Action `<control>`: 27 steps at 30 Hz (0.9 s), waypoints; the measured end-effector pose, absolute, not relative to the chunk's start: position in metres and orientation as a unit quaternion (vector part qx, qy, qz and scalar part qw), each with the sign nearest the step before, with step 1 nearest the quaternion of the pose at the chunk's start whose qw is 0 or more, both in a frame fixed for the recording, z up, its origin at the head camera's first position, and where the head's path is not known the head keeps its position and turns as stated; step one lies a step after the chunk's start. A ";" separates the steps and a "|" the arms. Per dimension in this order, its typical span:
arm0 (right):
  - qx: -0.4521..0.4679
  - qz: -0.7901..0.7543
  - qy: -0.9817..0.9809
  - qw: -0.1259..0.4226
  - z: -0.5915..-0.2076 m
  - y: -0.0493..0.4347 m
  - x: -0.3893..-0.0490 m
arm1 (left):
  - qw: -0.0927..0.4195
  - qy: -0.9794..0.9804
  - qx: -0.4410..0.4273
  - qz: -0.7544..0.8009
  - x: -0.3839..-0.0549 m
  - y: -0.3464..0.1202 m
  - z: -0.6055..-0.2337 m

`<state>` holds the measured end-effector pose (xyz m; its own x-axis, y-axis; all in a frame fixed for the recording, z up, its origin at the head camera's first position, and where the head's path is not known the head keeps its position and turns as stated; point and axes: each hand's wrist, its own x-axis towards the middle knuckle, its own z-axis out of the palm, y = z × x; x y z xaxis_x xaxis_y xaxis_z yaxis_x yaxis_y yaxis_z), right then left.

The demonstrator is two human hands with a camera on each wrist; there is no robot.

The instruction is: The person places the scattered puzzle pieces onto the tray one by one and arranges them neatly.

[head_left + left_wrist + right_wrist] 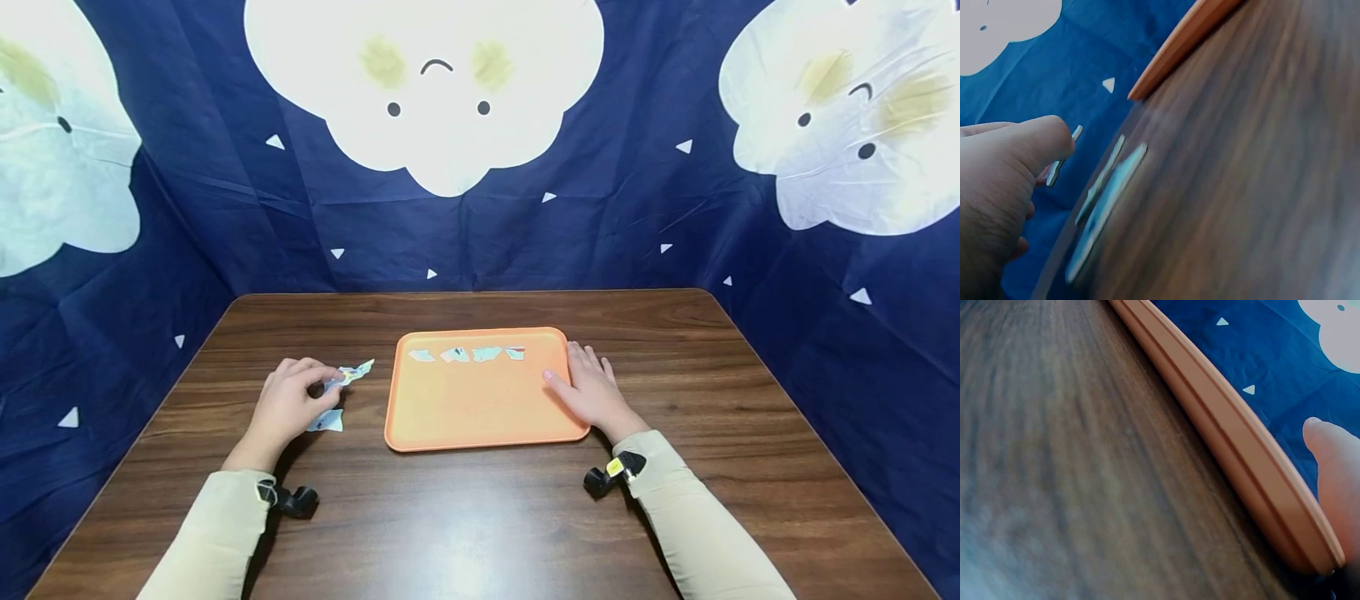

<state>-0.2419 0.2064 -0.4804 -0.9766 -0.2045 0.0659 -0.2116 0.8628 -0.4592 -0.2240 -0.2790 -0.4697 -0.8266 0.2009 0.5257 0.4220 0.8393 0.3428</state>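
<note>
My left hand [288, 404] pinches a torn scrap of printed paper [1054, 173] between thumb and fingers, slightly above the table. Below it lie two more scraps, a narrow one [1101, 178] and a broader bluish one [1109, 209]. An orange tray [480, 408] sits flat on the table, to the right of this hand. Along its far side, several paper scraps [486, 354] form a row. My right hand [596, 392] rests against the tray's right edge, thumb over the rim and extended fingers along the outside. The right wrist view shows only its thumb [1335, 459].
The brown wood-grain table [450, 517] extends on all sides of the tray. Behind it and at both sides hangs a dark blue cloth [465, 242] printed with white clouds and small triangles. A small black camera is strapped to each wrist.
</note>
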 end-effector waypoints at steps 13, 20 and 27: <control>0.120 0.239 -0.964 0.010 -0.480 0.207 -0.245 | 0.232 -0.920 -0.199 -0.246 -0.238 -0.235 -0.456; 0.118 0.210 -0.971 0.007 -0.482 0.215 -0.241 | 0.195 -0.925 -0.224 -0.237 -0.248 -0.205 -0.450; 0.107 0.202 -0.974 0.005 -0.484 0.219 -0.234 | 0.182 -0.924 -0.248 -0.226 -0.256 -0.182 -0.443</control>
<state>-0.2344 0.2192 -0.4843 -0.9769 -0.2070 0.0533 -0.2112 0.8955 -0.3918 -0.2557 -0.1819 -0.4435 -0.8106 0.3767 0.4483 0.5410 0.7746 0.3275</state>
